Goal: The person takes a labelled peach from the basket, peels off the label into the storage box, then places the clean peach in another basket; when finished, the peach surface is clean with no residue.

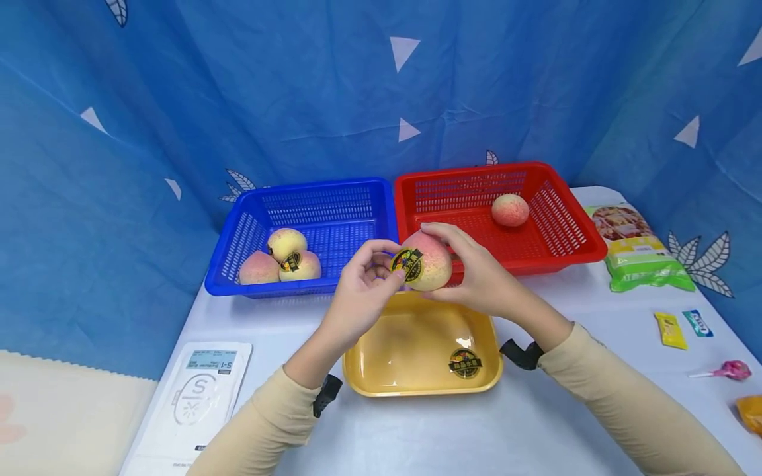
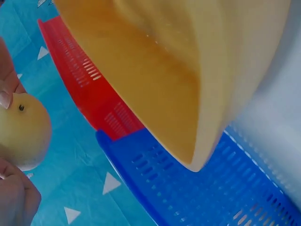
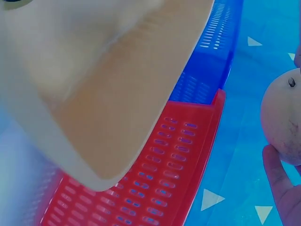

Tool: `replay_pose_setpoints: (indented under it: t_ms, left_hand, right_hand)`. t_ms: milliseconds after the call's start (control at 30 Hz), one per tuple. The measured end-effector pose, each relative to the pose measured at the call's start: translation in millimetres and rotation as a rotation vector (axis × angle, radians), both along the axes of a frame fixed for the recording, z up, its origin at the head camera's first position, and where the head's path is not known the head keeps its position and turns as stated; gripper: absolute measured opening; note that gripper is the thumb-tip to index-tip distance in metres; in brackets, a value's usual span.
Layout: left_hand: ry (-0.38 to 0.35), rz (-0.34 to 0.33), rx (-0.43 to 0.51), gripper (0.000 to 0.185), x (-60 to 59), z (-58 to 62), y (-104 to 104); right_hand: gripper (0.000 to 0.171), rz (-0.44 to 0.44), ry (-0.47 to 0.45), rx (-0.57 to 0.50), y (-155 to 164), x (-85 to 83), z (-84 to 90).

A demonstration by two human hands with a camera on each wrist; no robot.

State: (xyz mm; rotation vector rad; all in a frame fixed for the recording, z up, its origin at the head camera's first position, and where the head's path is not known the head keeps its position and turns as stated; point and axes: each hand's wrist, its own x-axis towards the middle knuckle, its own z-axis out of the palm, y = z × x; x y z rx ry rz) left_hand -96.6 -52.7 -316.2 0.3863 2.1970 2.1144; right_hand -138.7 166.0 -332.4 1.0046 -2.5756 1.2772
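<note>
Over a yellow tray (image 1: 417, 390), a pink and yellow peach (image 1: 433, 268) is held up between both hands. My right hand (image 1: 476, 271) grips it from the right, a finger on top and the thumb underneath. My left hand (image 1: 364, 291) pinches the edge of a round black and gold sticker (image 1: 407, 266), which lies against the peach's left side. The peach's stem end (image 2: 21, 108) shows in the left wrist view. Another round sticker (image 1: 465, 363) is in the tray's near right corner.
Behind the tray stand a blue basket (image 1: 351, 228) with several peaches (image 1: 260, 268) and a red basket (image 1: 458, 221) with one peach (image 1: 510, 210). White packaging (image 1: 199, 396) lies at left. On the right are a snack bag (image 1: 645, 258), small wrapped sweets (image 1: 671, 330) and a lollipop (image 1: 735, 370).
</note>
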Motion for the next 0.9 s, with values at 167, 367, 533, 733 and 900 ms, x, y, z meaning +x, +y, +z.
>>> replay_pose_setpoints:
  t_ms: [167, 367, 533, 733, 900]
  left_hand:
    - [0.084, -0.025, -0.106, 0.035, 0.3, -3.3, 3.1]
    - [0.099, -0.095, -0.053, 0.037, -1.6, -7.3, 9.1]
    - [0.078, -0.099, 0.015, 0.036, -0.6, -7.7, 15.0]
    - [0.076, -0.104, 0.053, 0.037, -0.6, -7.1, 21.3]
    - [0.063, -0.113, -0.052, 0.037, 2.2, -1.5, 19.0]
  right_hand:
    - [0.094, -0.014, 0.004, -0.001, 5.4, 2.0, -2.0]
    - [0.094, -0.04, 0.006, -0.002, 10.1, 4.7, -2.7]
    - [0.095, -0.068, -0.011, 0.0, 14.5, 9.5, -1.6]
    - [0.095, -0.114, -0.005, 0.019, 23.2, 13.7, -4.2]
    - [0.095, -0.177, 0.005, 0.021, 35.4, 12.9, -7.2]
